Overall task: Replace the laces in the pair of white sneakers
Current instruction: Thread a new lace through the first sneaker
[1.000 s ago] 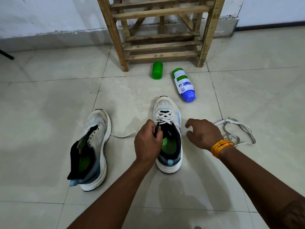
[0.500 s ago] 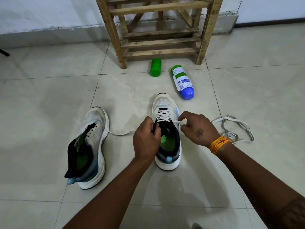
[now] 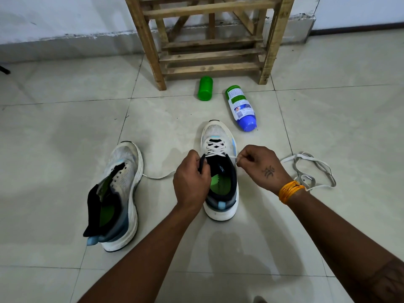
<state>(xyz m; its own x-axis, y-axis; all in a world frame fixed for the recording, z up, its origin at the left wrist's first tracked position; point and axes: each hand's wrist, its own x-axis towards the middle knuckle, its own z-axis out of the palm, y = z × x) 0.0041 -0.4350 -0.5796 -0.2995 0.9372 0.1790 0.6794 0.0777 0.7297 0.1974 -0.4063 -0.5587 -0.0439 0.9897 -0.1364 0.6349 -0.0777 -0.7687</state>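
Head view: I see the left hand [image 3: 192, 182] curled round the black tongue of the half-laced sneaker [image 3: 220, 178] at floor centre. The right hand [image 3: 261, 166] pinches the white lace [image 3: 215, 148] at that shoe's right edge. The unlaced sneaker [image 3: 119, 193] stands to the left. A loose lace [image 3: 310, 169] lies right; a green cap [image 3: 205, 88], a bottle [image 3: 240, 108] and a wooden rack [image 3: 209, 40] lie beyond.

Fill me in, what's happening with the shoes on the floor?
A person is lacing the upright white mesh sneaker. The left hand grips its dark tongue; the right hand pinches the flat white lace, crossed through only the front eyelets. The second white sneaker leans unlaced to the left. A loose white lace lies on the tiles to the right.
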